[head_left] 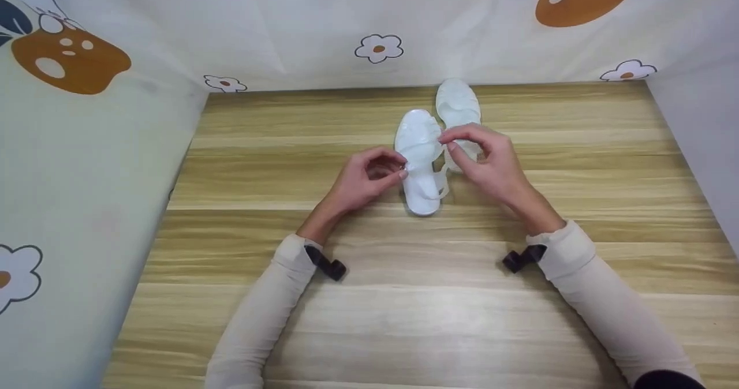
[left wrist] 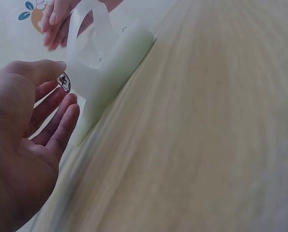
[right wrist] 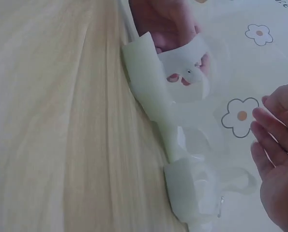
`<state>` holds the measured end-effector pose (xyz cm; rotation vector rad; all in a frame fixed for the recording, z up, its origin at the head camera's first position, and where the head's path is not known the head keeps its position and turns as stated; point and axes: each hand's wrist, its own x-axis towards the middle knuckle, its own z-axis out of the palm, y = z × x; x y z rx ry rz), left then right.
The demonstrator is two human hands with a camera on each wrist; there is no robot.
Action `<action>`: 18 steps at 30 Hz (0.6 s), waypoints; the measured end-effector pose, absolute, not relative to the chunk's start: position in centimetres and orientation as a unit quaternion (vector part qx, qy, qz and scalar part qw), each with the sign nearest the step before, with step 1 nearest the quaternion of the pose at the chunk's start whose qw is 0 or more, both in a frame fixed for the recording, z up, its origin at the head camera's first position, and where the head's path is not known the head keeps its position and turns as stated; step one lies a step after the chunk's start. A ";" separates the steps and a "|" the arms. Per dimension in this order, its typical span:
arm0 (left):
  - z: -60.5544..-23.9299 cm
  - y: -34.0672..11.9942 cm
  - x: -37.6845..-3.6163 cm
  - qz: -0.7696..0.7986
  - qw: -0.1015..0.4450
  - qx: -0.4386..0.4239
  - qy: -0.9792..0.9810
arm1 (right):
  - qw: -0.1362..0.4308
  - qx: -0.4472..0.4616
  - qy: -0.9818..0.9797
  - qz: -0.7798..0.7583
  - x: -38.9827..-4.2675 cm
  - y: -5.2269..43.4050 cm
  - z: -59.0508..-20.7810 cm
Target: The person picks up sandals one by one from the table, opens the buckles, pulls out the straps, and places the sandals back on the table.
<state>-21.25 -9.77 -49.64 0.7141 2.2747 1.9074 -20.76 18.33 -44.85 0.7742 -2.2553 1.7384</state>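
A white translucent sandal [head_left: 417, 132] lies on the wooden surface, sole down. My left hand [head_left: 369, 178] is at its left side; in the left wrist view the thumb and fingertips pinch a small metal buckle [left wrist: 64, 82] beside the ankle strap [left wrist: 75, 31]. My right hand [head_left: 491, 158] hovers above the gap between this sandal and its pair. Its fingers are loosely bent, with thumb and index close together. In the right wrist view nothing shows between those fingers [right wrist: 267, 137]. The second white sandal [head_left: 456, 96] lies farther back on the right, partly hidden by the right hand.
The wooden tabletop [head_left: 404, 320] reaches toward the front. A pale cloth [head_left: 288, 25] with flowers and orange fruit prints hangs behind and along the left. A pale wall [head_left: 704, 118] bounds the right side. Black camera mounts [head_left: 332, 268] sit on both wrists.
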 end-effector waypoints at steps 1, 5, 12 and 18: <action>-49.6 -9.7 -21.2 0.625 0.045 0.231 0.745 | 0.101 0.262 -0.766 0.578 -20.6 18.6 -44.8; -49.7 -9.7 -21.2 0.626 0.048 0.214 0.748 | 0.089 0.252 -0.803 0.533 -19.8 19.4 -44.9; -49.7 -9.6 -21.1 0.608 0.046 0.178 0.772 | -0.005 0.213 -0.852 0.478 -18.9 20.1 -46.1; -49.3 -9.0 -20.9 0.585 0.058 0.145 0.796 | -0.127 0.181 -0.845 0.488 -18.9 19.9 -46.7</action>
